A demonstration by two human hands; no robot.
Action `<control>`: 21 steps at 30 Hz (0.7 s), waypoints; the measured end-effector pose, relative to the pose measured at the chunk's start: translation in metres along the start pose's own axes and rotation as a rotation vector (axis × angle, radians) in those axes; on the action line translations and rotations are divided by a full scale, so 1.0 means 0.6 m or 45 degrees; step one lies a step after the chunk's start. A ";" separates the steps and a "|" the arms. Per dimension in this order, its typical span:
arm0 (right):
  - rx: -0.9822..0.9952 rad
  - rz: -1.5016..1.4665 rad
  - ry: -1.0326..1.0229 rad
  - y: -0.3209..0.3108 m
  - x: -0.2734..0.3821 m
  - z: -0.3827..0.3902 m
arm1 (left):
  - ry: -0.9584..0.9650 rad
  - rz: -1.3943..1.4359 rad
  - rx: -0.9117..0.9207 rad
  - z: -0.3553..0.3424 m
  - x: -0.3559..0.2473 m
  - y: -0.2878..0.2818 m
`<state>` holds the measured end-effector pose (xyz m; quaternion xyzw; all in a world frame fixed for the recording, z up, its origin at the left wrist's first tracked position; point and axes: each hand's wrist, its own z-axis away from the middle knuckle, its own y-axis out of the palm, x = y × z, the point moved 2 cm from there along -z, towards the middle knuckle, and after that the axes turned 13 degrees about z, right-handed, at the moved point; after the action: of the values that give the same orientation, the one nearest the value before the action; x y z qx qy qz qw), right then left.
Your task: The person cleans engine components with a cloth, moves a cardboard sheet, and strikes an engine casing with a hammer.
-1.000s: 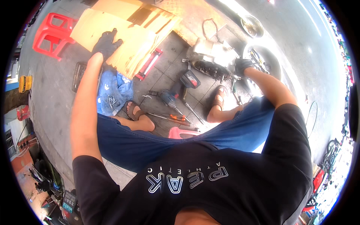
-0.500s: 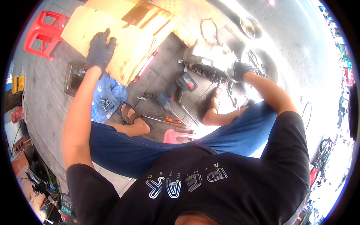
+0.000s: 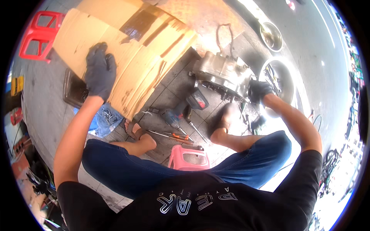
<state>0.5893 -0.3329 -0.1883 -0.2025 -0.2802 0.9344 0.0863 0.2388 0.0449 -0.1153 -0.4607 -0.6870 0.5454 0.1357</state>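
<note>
My left hand (image 3: 101, 73), in a dark glove, lies palm down on a flattened cardboard sheet (image 3: 131, 57), thumb apart from the fingers. My right hand (image 3: 259, 91), also gloved, is closed on the right end of a metal engine (image 3: 223, 73); its fingertips are partly hidden. The engine rests on the tiled floor, right of the cardboard. Before it lies a cordless impact driver (image 3: 173, 115) with its battery end (image 3: 198, 99) toward the engine. Orange-handled screwdrivers (image 3: 181, 137) lie between my feet.
A bright metal basin (image 3: 287, 88) with parts stands beside my right hand, a smaller bowl (image 3: 271, 37) beyond it. A dark tray (image 3: 73, 87) and a blue cloth (image 3: 102, 122) with bolts are at the left. A red stool (image 3: 26, 45) stands far left, a pink stool (image 3: 175, 156) between my legs.
My left hand and the cardboard have slid nearer to me, covering a red item and more of the blue cloth. My right hand stays at the engine's end. The view has shifted.
</note>
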 end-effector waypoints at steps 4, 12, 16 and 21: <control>-0.112 -0.087 -0.073 -0.002 -0.020 -0.006 | 0.020 0.089 0.082 -0.020 -0.025 0.004; -0.223 -0.486 -0.096 0.045 -0.027 -0.004 | 0.035 0.061 0.159 -0.039 -0.021 0.003; -0.284 -0.504 0.035 0.132 -0.032 -0.018 | 0.014 0.058 0.200 -0.048 -0.028 0.014; 0.012 -0.684 -0.193 0.122 -0.050 -0.055 | -0.064 0.098 0.197 -0.034 -0.015 0.020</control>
<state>0.6267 -0.3857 -0.2443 -0.0502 -0.3252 0.8917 0.3108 0.2638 0.0505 -0.1154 -0.4609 -0.6277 0.6131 0.1327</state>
